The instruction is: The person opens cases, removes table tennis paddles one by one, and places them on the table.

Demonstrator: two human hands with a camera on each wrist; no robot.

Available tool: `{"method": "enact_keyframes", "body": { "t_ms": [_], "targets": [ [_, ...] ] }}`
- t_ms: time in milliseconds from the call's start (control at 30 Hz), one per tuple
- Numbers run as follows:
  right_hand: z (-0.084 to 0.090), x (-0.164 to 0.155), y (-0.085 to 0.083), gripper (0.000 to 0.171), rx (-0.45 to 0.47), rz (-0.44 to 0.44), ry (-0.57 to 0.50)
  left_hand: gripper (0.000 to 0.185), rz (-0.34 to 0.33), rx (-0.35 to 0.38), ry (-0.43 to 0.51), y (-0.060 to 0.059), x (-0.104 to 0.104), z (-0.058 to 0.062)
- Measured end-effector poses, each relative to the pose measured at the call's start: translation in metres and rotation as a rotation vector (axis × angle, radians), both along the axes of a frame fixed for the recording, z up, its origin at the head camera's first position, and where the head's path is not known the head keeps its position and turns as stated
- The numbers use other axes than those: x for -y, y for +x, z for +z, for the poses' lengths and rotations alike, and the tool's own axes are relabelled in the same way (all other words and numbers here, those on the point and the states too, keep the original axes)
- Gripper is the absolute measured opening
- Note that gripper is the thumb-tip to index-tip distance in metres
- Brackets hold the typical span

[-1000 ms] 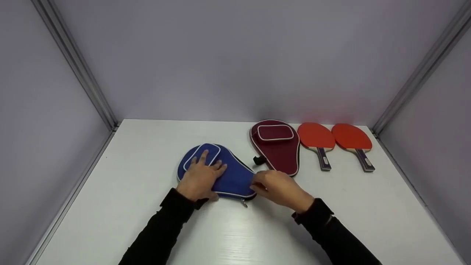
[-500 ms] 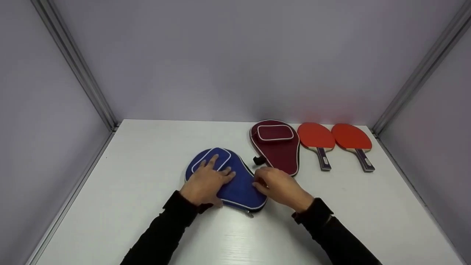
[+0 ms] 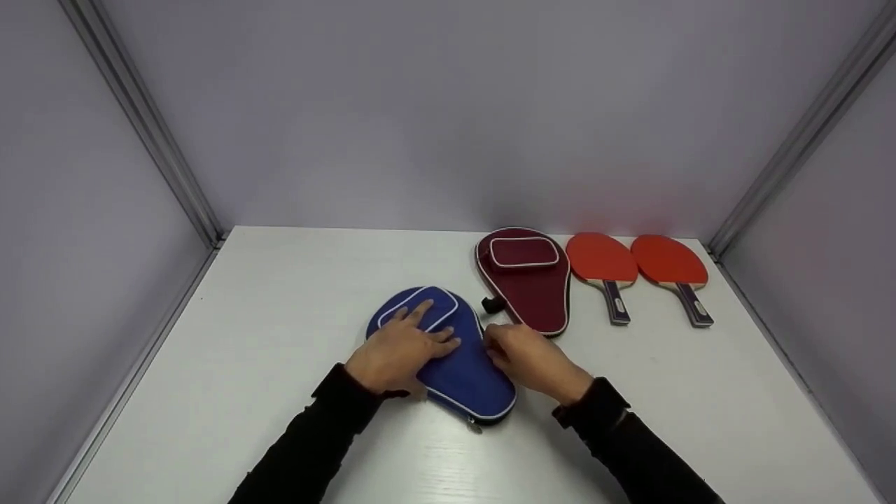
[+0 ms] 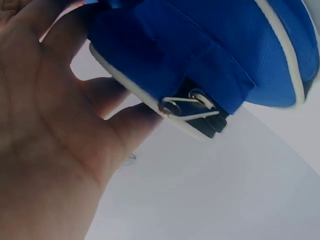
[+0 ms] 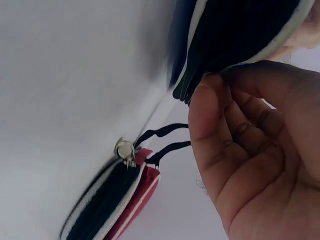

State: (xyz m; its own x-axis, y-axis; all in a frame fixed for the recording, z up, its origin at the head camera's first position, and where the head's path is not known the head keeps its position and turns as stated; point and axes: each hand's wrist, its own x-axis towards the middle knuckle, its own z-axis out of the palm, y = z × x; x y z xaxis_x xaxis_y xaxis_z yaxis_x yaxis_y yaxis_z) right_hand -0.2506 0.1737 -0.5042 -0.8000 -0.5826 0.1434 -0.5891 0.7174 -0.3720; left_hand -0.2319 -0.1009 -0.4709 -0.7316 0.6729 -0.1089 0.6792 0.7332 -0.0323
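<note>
My left hand [image 3: 395, 350] lies flat on the blue paddle case [image 3: 455, 353], fingers spread and straight across its white-piped pocket, pressing it onto the white table [image 3: 245, 392]. In the left wrist view my palm [image 4: 45, 150] sits at the case's edge just beside the zipper pull [image 4: 192, 107] at the narrow near end. My right hand [image 3: 528, 358] is at the case's right edge, fingers curled in; in the right wrist view my fingertips [image 5: 210, 95] touch the dark zipper seam of the case, pinching at it with the thumb side hidden, so I grip the edge but cannot tell how firmly. The blue case lies near the middle of the table, its round end far and to the left, its narrow end near and to the right. Just beyond my right hand lies the maroon paddle case [image 3: 526, 280], its black loop [image 3: 492, 305] pointing left toward the blue one. To the right of it two red paddles [image 3: 600, 257] [image 3: 668, 260] lie side by side, handles pointing near, well apart from my hands.
</note>
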Motion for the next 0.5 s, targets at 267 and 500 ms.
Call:
{"method": "enact_keyframes", "body": {
  "t_ms": [267, 500],
  "targets": [
    [0.001, 0.001, 0.001, 0.007, 0.052, 0.037, 0.003, 0.091, -0.085, -0.096, 0.002, -0.008, 0.006, -0.005],
    [0.003, 0.003, 0.003, 0.01, 0.025, 0.05, 0.035, 0.089, -0.108, -0.087, 0.03, -0.016, 0.011, -0.007]
  ]
}}
